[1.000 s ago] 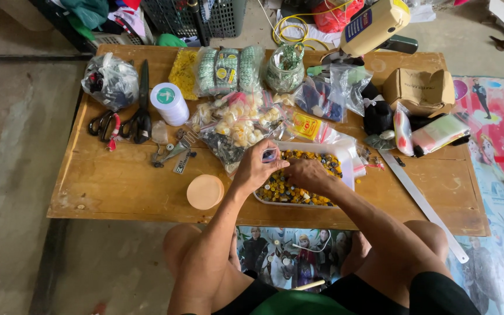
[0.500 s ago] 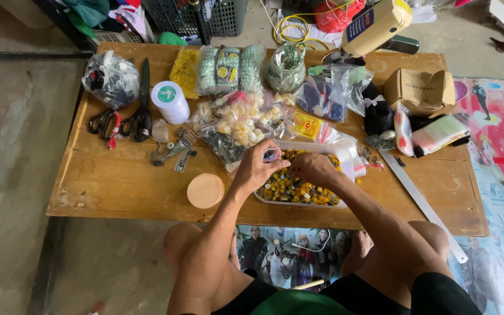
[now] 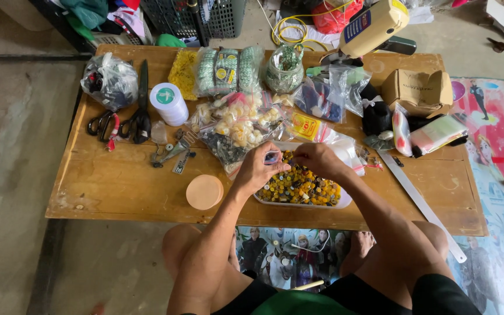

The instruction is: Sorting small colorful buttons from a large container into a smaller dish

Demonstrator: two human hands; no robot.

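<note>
— While the hands stay over the tray (image 3: 345, 201) of small yellow and dark pieces (image 3: 298, 185), has anything shifted?
— Barely: left hand (image 3: 258, 166) still pinches a small bluish piece (image 3: 272, 157); right hand (image 3: 317, 159) stays curled beside it, its grip hidden.

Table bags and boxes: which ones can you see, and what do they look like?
Cardboard box: back right, brown, squat.
Green bead packets: back middle, clear wrap, round yellow labels.
Yellow labelled bag: beside the right hand, clear.
Tape roll: back left, white, green-topped.
</note>
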